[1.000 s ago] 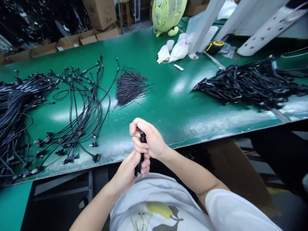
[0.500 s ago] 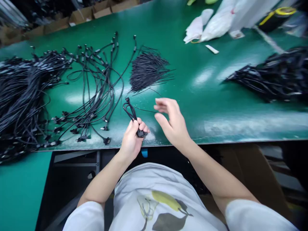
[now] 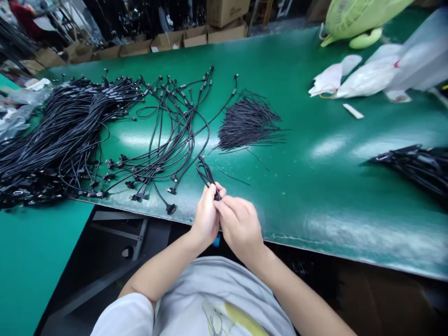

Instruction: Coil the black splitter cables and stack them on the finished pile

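A black cable point(image 3: 206, 173) is folded into a small looped bundle just over the table's front edge. My left hand point(image 3: 207, 212) is closed around the lower part of this bundle, and its loops stick out beyond the fingers. My right hand point(image 3: 241, 224) presses against the left, its thumb and fingers closed at the cable's near end; the fingers hide most of what is pinched there. Past the hands lies a single thin black tie point(image 3: 235, 177). Farther back is a heap of thin black ties point(image 3: 247, 122).
Loose cables point(image 3: 175, 140) with connectors spread left of the hands, beside a large cable pile point(image 3: 80, 121). Dark bundled cables point(image 3: 416, 163) lie at the right. White plastic bags point(image 3: 371, 77) and a small white strip point(image 3: 353, 111) are at back right. Cardboard boxes point(image 3: 171, 41) line the far edge.
My right hand, open and apart before, has come over to the left hand and closed at the bundle's near end. The left hand still holds the cable. The view has shifted left and up.
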The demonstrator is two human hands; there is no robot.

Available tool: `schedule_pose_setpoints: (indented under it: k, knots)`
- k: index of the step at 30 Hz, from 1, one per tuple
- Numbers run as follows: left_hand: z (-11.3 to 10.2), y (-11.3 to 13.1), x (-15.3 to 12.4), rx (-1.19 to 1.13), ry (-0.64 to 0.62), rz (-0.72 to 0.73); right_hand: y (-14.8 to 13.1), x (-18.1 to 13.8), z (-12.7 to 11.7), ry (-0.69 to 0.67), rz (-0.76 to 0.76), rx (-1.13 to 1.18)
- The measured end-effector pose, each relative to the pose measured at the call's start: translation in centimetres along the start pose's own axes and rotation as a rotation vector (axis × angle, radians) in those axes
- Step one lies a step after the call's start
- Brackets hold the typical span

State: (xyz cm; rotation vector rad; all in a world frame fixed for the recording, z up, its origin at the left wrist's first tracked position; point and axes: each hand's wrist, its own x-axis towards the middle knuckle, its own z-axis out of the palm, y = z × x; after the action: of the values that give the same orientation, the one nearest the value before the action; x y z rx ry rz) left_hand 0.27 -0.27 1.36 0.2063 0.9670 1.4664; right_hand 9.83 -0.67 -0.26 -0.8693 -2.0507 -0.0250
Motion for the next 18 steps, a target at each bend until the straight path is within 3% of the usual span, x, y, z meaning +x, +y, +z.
schedule_pose_setpoints:
  k: [3,7,11,15,18]
  knots:
    - [-0.1,0.7,-0.2,0.014,-0.036,-0.059,0.5,0.1,-0.7,-0.050,-0.153,0.034]
    - [-0.3,2.0,-0.5,0.004,-0.208,-0.196,1.3,0.0,-1.4,-0.154,-0.370,0.080]
    - [-0.6,2.3,-0.5,-0.050,-0.282,-0.343,1.7,0.0,-2.3,-0.280,-0.441,0.169]
    - [-1.2,2.4,-0.7,0.206,-0.273,-0.203,2.9,2.0,-4.3,-0.306,-0.425,0.131]
    - [-2.2,3.5,-1.0,0.470,-0.492,-0.254,3.9,3.5,-4.8,-0.401,-0.524,-0.025]
